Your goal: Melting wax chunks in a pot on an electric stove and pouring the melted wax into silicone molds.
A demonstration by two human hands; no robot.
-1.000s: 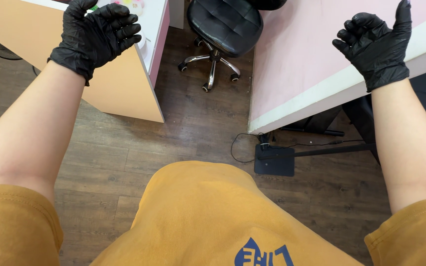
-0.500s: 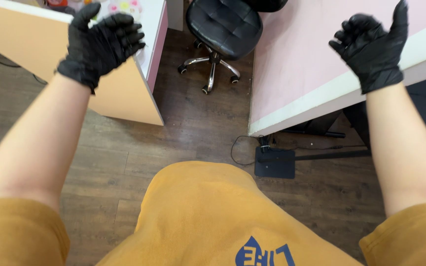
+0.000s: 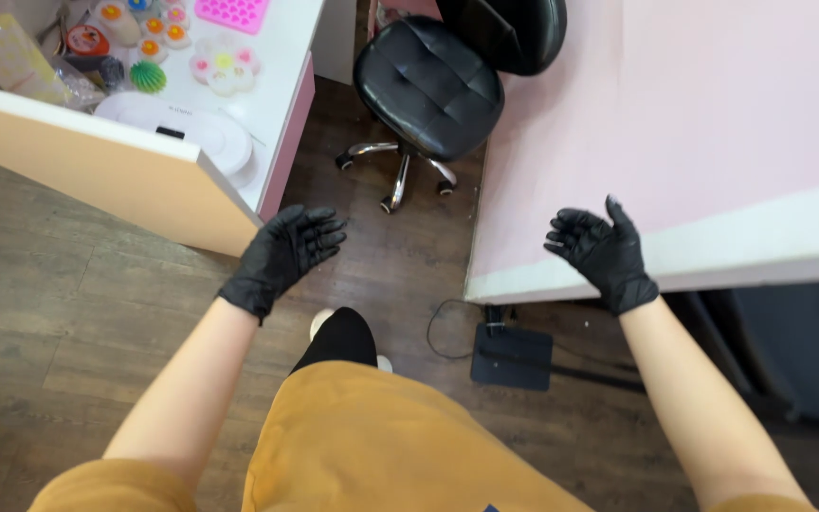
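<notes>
Both of my hands wear black gloves and hold nothing. My left hand [image 3: 286, 256] hangs in the air with its fingers spread, just below the corner of a white and wood-sided table [image 3: 125, 175]. Over the near edge of a pink-topped table [image 3: 675, 123], my right hand [image 3: 601, 254] is raised palm up with the fingers apart. My mustard-yellow shirt fills the bottom of the view.
A black swivel chair [image 3: 433, 81] stands between the two tables on the dark wood floor. On the left table lie a round white device [image 3: 187, 133], a pink mould [image 3: 231, 13] and several small colourful pieces. A black box with a cable [image 3: 512, 356] sits on the floor.
Both hands have come down and drawn closer to me. The view has tipped up, showing more of the left table's top and the chair.
</notes>
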